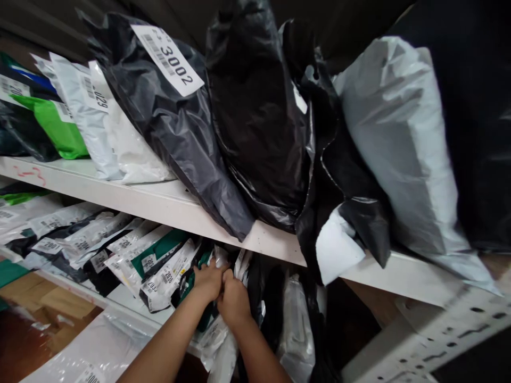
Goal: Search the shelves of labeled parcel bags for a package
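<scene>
Both hands reach in among mailing bags packed upright on the lower shelf. My left hand (211, 281) has its fingers spread over the tops of the bags, beside a dark green one (187, 284). Close against it, my right hand (235, 299) is closed, its fingers curled out of sight. What it grips is hidden. A crumpled white plastic mailing bag (223, 348) hangs out below my wrists. To the left stand white mailing bags labelled 2036 (170, 274) and 2035. Dark bags and a greyish-white bag (296, 324) are to the right.
Above, the upper shelf edge (175, 208) crosses with large bags overhanging it: a dark one labelled 3002 (159, 101), a black one (255, 117) and a grey one (403, 133). A perforated metal post (431, 340) stands lower right. A clear-wrapped white package (99, 346) is lower left.
</scene>
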Demonstrator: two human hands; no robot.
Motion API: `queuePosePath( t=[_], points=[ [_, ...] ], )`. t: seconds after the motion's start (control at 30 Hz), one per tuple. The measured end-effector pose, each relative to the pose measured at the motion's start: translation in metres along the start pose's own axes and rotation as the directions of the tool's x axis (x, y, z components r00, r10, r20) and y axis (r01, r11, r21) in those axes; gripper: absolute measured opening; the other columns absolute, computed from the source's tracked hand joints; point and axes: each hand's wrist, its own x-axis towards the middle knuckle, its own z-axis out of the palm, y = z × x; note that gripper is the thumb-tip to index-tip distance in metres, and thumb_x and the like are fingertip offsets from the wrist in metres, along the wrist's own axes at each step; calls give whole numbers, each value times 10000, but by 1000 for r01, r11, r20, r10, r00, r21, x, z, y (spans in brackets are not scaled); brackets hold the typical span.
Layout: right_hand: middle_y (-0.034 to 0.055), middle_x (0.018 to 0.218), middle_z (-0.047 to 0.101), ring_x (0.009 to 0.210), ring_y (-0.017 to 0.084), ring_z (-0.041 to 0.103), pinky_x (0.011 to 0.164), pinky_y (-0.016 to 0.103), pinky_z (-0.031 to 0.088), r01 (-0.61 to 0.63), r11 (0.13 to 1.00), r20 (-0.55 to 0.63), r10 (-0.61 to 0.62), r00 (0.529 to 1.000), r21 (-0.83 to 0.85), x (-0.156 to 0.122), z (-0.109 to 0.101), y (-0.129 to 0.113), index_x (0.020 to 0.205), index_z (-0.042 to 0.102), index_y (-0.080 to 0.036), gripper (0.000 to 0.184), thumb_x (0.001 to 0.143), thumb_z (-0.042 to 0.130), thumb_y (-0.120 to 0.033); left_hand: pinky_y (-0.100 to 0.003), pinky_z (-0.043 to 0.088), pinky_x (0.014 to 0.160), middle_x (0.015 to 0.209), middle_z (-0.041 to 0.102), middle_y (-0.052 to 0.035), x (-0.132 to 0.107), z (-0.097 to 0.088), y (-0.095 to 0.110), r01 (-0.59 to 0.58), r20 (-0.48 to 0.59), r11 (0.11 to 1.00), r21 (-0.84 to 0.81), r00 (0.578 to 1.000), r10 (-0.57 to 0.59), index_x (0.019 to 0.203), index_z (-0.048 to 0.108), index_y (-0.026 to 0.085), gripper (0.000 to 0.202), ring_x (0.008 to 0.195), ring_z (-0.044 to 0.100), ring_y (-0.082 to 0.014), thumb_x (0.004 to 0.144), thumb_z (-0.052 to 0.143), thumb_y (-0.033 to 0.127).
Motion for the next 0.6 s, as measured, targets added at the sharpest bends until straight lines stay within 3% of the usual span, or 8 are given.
queuePosePath(
  t=[0.13,0.27,0.4,0.47,0.53,0.6],
  points=[
    [83,934,719,900,217,685,694,246,440,78,987,-41,-73,996,137,-2,7,12,1001,519,-160,368,667,554,-11,-556,389,983,1285,510,-169,-2,-1,2,-32,34,999,6,999,32,1159,652,267,388,1218,482,-397,852,435,172],
    [101,993,708,933,215,676,735,241,475,139,969,-55,-130,990,204,1,6,16,1039,528,-137,403,657,560,-12,-531,436,892,1260,513,-189,-2,-5,12,-2,63,1000,13,998,1,1108,685,243,415,1162,515,-397,854,378,128],
    [194,1090,675,1012,290,655,839,342,505,78,988,88,-90,992,136,-12,-13,3,1206,486,-44,540,678,600,-64,-590,411,894,1301,485,-220,4,-8,14,-5,89,1000,-2,996,5,1170,660,242,422,1181,489,-448,865,376,177],
    [158,1108,674,1045,254,641,904,330,489,184,958,82,-206,975,218,-33,-26,-4,1168,554,-88,469,702,602,-96,-521,443,904,1285,506,-201,4,-9,3,-57,125,997,-49,990,63,1219,628,270,425,1190,491,-438,817,496,228],
    [81,1126,670,1077,177,615,960,270,454,336,878,-146,-304,941,340,-61,-37,-3,1077,631,-183,324,766,554,-130,-429,434,972,1260,544,-160,3,-7,-15,-131,131,984,-121,980,147,1321,536,275,505,1207,508,-353,817,516,278],
    [68,1171,641,1130,155,574,1008,263,419,384,853,-501,-174,848,353,-89,-46,12,1026,648,-216,254,837,482,-184,-330,357,1072,1313,536,-121,0,-4,-35,-208,99,959,-193,968,230,1408,422,226,529,1253,490,-236,884,390,296]
  ],
)
